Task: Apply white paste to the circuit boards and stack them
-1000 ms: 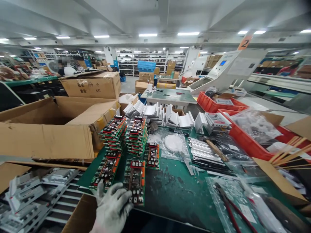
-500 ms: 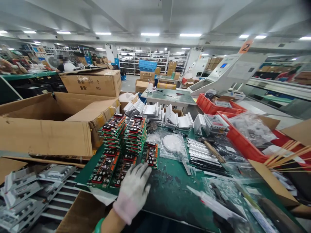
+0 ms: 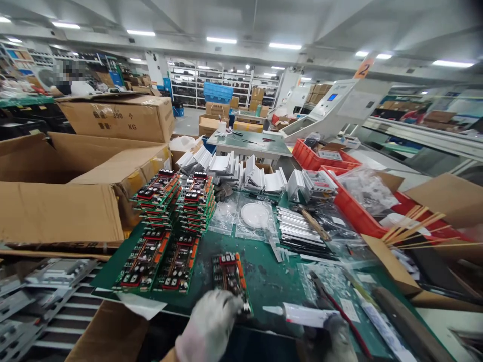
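Observation:
My left hand (image 3: pixel 211 322), in a pale glove, has its fingers closed on the near end of a circuit board (image 3: pixel 230 276) at the front of the green table. My right hand (image 3: pixel 337 337), in a dark glove and blurred, holds a white sealant tube (image 3: pixel 309 315) whose nozzle points left toward that board. Tall stacks of circuit boards (image 3: pixel 196 201) rise at the left, with more boards (image 3: pixel 145 259) lying in front of them.
White metal profiles (image 3: pixel 256 176) line the table's back. Thin strips (image 3: pixel 300 229), a hammer (image 3: pixel 315 223) and pliers (image 3: pixel 332 296) lie right of centre. Red crates (image 3: pixel 350 211) stand at the right, an open carton (image 3: pixel 56 206) at the left. A person (image 3: pixel 71 85) is far back left.
My left hand has drawn the single board toward the front edge, away from the stacks, and its fingers have closed on it. My right hand's tube has turned more level. The view has shifted.

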### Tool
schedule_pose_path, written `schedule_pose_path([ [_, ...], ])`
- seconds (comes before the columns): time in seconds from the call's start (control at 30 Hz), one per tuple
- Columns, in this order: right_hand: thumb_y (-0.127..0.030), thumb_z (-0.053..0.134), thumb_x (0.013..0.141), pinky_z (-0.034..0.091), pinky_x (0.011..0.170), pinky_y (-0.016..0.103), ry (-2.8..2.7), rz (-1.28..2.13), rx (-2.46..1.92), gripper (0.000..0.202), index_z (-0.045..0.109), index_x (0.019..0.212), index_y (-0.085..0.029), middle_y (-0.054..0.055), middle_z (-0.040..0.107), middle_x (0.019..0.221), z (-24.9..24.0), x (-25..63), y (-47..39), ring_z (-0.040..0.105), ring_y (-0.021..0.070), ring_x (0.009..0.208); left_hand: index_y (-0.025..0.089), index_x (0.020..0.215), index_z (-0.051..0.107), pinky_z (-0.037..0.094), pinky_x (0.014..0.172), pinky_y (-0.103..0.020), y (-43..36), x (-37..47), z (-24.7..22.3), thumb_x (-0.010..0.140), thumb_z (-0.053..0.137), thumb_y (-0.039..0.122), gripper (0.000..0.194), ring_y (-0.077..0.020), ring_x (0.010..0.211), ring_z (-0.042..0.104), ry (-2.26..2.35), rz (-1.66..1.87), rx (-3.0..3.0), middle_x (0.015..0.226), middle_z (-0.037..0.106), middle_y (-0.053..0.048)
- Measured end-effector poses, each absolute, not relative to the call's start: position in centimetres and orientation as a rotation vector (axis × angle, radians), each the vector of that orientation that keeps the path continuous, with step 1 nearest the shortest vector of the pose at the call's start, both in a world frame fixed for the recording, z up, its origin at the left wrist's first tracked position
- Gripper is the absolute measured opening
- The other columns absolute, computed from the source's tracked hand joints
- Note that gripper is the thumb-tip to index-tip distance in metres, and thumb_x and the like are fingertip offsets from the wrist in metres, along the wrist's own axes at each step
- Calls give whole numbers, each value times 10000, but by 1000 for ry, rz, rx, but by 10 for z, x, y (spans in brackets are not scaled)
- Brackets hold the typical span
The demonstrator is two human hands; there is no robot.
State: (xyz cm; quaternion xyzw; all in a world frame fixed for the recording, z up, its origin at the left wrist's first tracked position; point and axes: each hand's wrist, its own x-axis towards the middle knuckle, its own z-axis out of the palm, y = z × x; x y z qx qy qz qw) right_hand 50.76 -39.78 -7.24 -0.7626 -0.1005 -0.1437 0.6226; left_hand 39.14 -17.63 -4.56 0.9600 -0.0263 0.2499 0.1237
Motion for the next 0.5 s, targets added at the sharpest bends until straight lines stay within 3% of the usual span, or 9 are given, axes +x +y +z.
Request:
schedule_pose_path([
  [0.13,-464,446,905,498,388,348,-1,-57,-1599,436,636,1228,-240,61,715,760,-63,505,-393,582,219,465,197,1108,554,524,606,-251,-190,369,-50,900,525,178,211,-146,690,637,-416,855,2536,808,673,-18],
  [0.3,-470,528,864,501,436,291,234,44,-1420,463,614,1237,-211,62,698,797,-39,497,-367,574,189,538,206,1069,580,519,929,-435,-183,368,-58,807,644,474,380,-249,980,655,-289,875,2544,984,694,-65],
  [0.5,-459,595,849,446,411,258,217,208,-1333,472,602,1259,-225,53,675,833,-22,499,-347,508,148,512,235,1124,597,391,1065,-412,-187,367,-83,738,718,519,493,-241,1085,620,-157,978,2585,1092,695,-46],
])
